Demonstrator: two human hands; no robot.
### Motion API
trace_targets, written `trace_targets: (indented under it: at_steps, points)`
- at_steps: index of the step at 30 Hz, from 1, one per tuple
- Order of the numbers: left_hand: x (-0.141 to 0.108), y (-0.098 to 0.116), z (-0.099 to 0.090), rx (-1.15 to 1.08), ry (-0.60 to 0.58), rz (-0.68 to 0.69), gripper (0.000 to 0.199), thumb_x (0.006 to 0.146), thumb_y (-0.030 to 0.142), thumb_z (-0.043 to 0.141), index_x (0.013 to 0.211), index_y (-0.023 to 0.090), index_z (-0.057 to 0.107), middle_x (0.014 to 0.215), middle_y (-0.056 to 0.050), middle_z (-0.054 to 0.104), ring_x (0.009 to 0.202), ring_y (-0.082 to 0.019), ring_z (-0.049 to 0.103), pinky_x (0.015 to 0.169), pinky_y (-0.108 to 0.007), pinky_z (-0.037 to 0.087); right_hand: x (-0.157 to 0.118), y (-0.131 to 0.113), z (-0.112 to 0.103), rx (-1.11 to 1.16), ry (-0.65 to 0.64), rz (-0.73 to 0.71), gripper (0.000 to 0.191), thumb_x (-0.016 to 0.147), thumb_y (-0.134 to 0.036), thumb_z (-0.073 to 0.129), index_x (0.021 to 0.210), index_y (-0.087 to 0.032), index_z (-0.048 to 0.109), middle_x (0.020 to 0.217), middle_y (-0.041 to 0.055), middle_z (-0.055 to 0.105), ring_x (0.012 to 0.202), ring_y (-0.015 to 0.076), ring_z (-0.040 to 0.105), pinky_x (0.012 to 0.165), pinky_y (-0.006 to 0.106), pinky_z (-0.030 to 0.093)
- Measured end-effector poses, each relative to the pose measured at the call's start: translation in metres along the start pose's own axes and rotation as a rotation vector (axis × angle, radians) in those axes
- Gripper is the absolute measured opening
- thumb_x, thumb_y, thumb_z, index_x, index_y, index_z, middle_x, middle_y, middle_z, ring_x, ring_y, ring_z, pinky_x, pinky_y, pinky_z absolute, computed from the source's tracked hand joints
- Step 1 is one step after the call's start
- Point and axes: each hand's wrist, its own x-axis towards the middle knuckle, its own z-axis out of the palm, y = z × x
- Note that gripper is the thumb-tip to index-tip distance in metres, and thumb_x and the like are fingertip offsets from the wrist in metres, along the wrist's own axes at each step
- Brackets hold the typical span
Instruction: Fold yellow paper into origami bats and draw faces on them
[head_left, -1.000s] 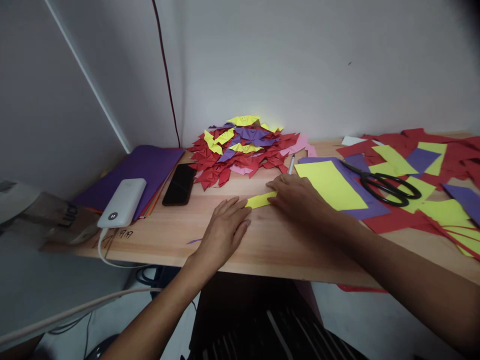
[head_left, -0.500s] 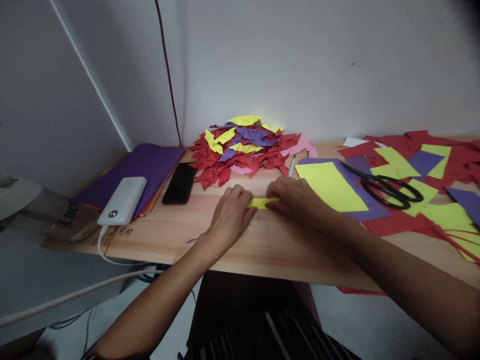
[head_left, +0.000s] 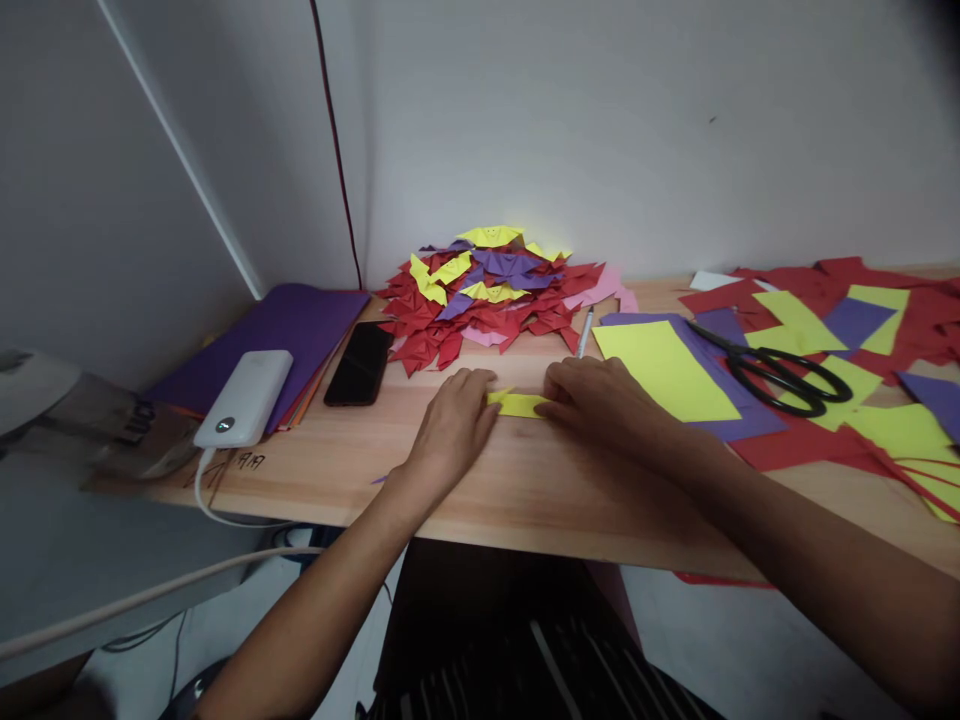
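A narrow folded strip of yellow paper (head_left: 520, 405) lies on the wooden table between my two hands. My left hand (head_left: 457, 412) is closed on its left end, where a small yellow point sticks up beside the fingers. The strip's right end is pinched in the fingers of my right hand (head_left: 589, 393). Behind the hands sits a pile of folded red, purple, yellow and pink paper pieces (head_left: 491, 293); some yellow ones have small faces drawn on them. A pen (head_left: 585, 333) rests just beyond my right hand.
A black phone (head_left: 359, 364), a white power bank (head_left: 244, 398) with its cable and purple sheets (head_left: 277, 325) are on the left. To the right are yellow sheets (head_left: 667, 372), black-handled scissors (head_left: 787, 375) and red scraps (head_left: 787, 446). A wall stands behind.
My hands have moved slightly apart, showing more of the yellow strip. A small yellow point now stands up by my left fingers.
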Motion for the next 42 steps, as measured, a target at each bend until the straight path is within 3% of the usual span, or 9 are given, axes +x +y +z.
trace_targets:
  at_steps: [10,18,21,24,27,30,35,38,42]
  points:
    - [-0.005,-0.005,0.003,0.021,0.072,-0.014,0.045,0.084,0.008,0.042,0.128,0.013,0.046,0.097,-0.008,0.062,0.084,-0.017,0.057,0.082,-0.034,0.049,-0.001,0.001,0.004,0.137,0.031,-0.091,0.012,0.081,-0.023,0.052,0.07,-0.019,0.052,0.072,0.0015,0.059,0.065,0.0145,0.05,0.062,0.028,0.029]
    - [-0.007,0.006,-0.002,0.032,0.082,-0.01,0.049,0.08,0.019,0.056,0.128,0.02,0.047,0.115,-0.008,0.055,0.105,-0.022,0.053,0.089,-0.036,0.048,-0.002,0.003,0.003,0.39,0.024,-0.041,0.009,0.082,-0.023,0.051,0.074,-0.02,0.05,0.064,-0.0028,0.056,0.056,0.0117,0.049,0.056,0.023,0.033]
    - [-0.006,0.005,-0.001,0.012,0.046,0.012,0.037,0.086,0.022,0.052,0.123,0.02,0.052,0.114,-0.008,0.054,0.102,-0.02,0.054,0.083,-0.032,0.049,-0.001,0.003,0.002,0.429,-0.003,-0.052,0.009,0.082,-0.025,0.053,0.074,-0.02,0.05,0.062,-0.0034,0.056,0.056,0.0117,0.049,0.056,0.023,0.034]
    - [-0.006,0.001,0.001,-0.018,0.072,0.038,0.023,0.089,0.014,0.043,0.104,0.017,0.06,0.101,-0.007,0.058,0.094,-0.017,0.056,0.08,-0.029,0.047,-0.001,0.002,0.001,0.444,-0.018,-0.032,0.009,0.081,-0.024,0.053,0.073,-0.02,0.051,0.062,-0.0034,0.056,0.056,0.0116,0.049,0.056,0.023,0.034]
    - [-0.007,-0.003,0.002,-0.013,0.09,0.019,0.018,0.086,0.01,0.045,0.095,0.017,0.059,0.091,-0.005,0.061,0.087,-0.017,0.056,0.078,-0.03,0.045,0.0,0.005,0.001,0.447,-0.007,-0.015,0.005,0.08,-0.022,0.052,0.076,-0.02,0.053,0.064,-0.0031,0.059,0.058,0.0118,0.051,0.057,0.023,0.035]
    - [-0.007,-0.007,0.002,0.028,0.093,-0.014,0.015,0.083,0.009,0.051,0.092,0.017,0.06,0.089,-0.004,0.062,0.087,-0.019,0.054,0.078,-0.032,0.044,0.0,0.007,0.002,0.426,0.008,-0.005,0.003,0.08,-0.021,0.051,0.077,-0.021,0.053,0.062,-0.0035,0.058,0.056,0.0116,0.05,0.055,0.023,0.035]
    - [-0.009,-0.004,0.0,0.168,0.105,0.056,0.016,0.086,0.012,0.053,0.094,0.021,0.064,0.1,-0.005,0.063,0.097,-0.022,0.049,0.083,-0.037,0.04,0.0,0.009,0.003,0.403,0.022,0.012,0.005,0.08,-0.021,0.05,0.077,-0.021,0.054,0.064,-0.0031,0.06,0.057,0.0116,0.051,0.055,0.023,0.035]
    - [-0.013,0.005,-0.001,0.359,0.045,0.137,0.022,0.089,0.015,0.051,0.106,0.024,0.063,0.103,-0.007,0.062,0.099,-0.025,0.046,0.079,-0.041,0.037,0.0,0.009,0.003,0.388,0.024,0.015,0.006,0.08,-0.021,0.05,0.078,-0.02,0.055,0.064,-0.003,0.061,0.057,0.0118,0.052,0.056,0.023,0.036]
    - [-0.019,0.013,0.001,0.495,-0.068,0.261,0.025,0.094,0.017,0.044,0.113,0.02,0.059,0.096,-0.008,0.06,0.09,-0.023,0.046,0.072,-0.037,0.036,0.0,0.009,0.004,0.413,0.034,0.018,0.007,0.08,-0.021,0.05,0.081,-0.02,0.057,0.062,-0.0033,0.061,0.056,0.0116,0.052,0.055,0.023,0.036]
